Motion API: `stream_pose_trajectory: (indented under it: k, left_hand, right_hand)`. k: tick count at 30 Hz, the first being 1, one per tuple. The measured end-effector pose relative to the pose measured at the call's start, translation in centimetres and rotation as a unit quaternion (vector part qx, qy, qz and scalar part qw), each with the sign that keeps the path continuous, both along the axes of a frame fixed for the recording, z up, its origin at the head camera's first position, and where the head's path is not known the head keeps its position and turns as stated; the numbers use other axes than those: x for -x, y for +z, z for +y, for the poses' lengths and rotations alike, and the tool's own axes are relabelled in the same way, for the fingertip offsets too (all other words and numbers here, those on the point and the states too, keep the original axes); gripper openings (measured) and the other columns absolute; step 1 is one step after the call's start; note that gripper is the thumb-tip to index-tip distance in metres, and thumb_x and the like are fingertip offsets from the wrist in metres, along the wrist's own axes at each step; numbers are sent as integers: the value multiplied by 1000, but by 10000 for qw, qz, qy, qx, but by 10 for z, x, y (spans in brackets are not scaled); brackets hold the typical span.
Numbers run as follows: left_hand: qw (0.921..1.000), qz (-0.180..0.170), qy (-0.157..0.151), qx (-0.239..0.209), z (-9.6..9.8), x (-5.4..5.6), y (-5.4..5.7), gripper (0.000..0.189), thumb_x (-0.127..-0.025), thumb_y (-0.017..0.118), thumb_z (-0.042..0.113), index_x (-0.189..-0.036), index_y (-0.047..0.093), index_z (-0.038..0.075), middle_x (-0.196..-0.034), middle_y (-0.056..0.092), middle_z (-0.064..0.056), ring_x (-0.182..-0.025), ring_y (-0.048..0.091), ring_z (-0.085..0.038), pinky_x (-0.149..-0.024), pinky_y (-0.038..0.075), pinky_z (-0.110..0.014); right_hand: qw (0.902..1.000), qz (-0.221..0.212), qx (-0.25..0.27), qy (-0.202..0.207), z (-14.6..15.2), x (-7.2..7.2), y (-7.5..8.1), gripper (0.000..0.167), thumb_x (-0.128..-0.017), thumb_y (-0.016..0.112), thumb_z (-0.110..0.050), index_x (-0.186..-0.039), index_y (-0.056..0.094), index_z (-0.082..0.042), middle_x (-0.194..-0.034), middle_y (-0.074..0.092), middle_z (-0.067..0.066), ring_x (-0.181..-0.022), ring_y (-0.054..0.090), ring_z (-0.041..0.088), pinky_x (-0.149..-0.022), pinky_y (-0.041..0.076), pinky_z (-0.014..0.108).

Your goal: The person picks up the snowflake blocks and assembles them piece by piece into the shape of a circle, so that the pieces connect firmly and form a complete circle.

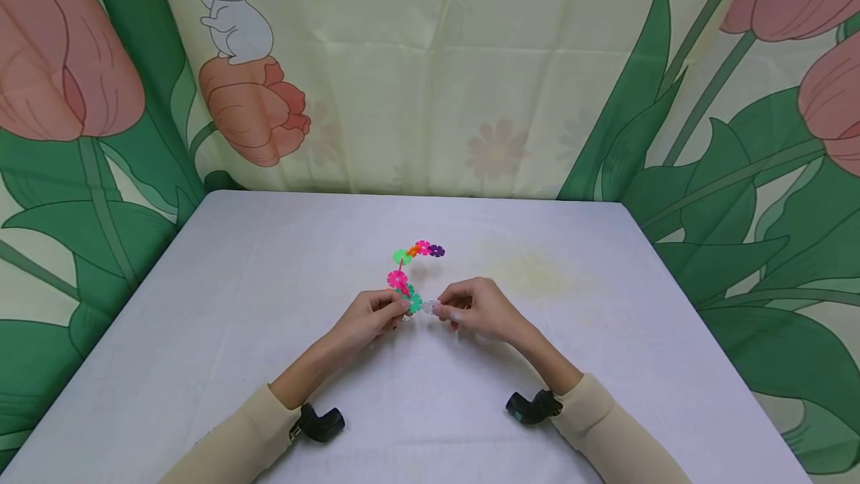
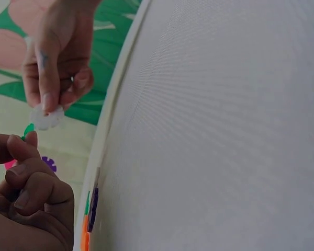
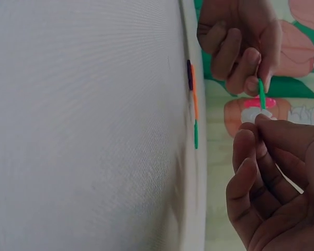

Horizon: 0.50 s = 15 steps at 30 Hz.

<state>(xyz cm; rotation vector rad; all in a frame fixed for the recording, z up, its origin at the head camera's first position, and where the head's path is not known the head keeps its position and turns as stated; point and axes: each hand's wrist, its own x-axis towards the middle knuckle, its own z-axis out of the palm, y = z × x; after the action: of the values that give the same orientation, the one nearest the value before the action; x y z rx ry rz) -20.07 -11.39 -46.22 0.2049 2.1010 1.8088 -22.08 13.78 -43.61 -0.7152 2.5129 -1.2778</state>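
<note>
A chain of flower-shaped plastic discs (image 1: 397, 278) in pink, green, orange and purple curves over the table. My left hand (image 1: 369, 315) pinches the green disc (image 1: 413, 302) at its near end between thumb and fingers. Opposite, my right hand (image 1: 480, 310) pinches a whitish, see-through flower disc (image 2: 47, 118) by its edge. The two discs are close together, edge toward edge, in the head view. Seen from the right wrist, the green disc stands edge-on and overlaps the whitish one. The far end of the chain finishes in a purple disc (image 1: 437, 251).
Under the hands spreads a table with a white cloth (image 1: 201, 364), marked by a faint yellowish stain (image 1: 527, 267). A cloth backdrop (image 1: 416, 81) with printed tulips and a rabbit hangs behind it. Black wrist cameras (image 1: 321, 424) sit at both beige sleeves.
</note>
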Motion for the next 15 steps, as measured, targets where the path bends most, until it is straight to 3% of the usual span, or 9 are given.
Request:
stream_pose_trajectory:
  k: [15]
  left_hand:
    - [10000,7,87,24,2,2,-2,29,-105,64,24,-105,68,-5,-71,53,2,-65,41,-14,-53,31,-22]
  right_hand:
    - [10000,86,-26,24,0,1,-1,16,-97,77,-22,-99,80,-7,-82,76,11,-67,69,21,-61,52,24]
